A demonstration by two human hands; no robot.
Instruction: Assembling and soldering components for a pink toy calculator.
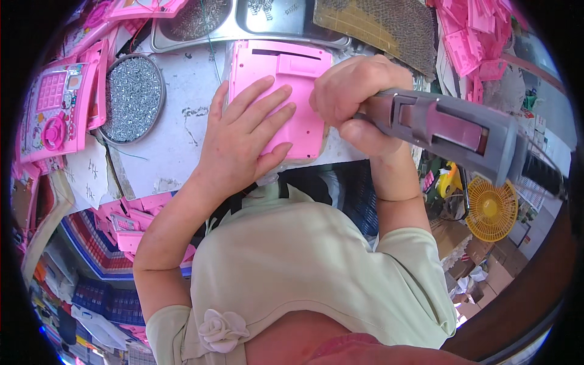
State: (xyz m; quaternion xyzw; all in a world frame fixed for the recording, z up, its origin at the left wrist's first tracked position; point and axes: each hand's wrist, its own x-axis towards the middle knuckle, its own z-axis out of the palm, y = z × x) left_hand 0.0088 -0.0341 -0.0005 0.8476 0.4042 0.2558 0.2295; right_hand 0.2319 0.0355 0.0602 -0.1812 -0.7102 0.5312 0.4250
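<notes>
A pink plastic toy casing point(308, 125) lies back side up on the white worktop, with a slot and a raised battery cover near its far edge. Flat on its left half rests my left hand point(246, 125), fingers spread. My right hand point(365, 91) is wrapped round a grey electric screwdriver point(450, 128), above the casing's right side. The tool's body rises toward the camera and its cable runs off to the right. Its tip is hidden behind my fist, so I cannot tell whether it touches the casing.
A round dish of small silver screws point(132, 97) stands left of the casing. Beyond is a metal tray point(274, 21) with springs. Pink toy parts point(55, 112) pile up at left, with more pink parts point(477, 36) at far right. A yellow fan point(491, 208) stands lower right.
</notes>
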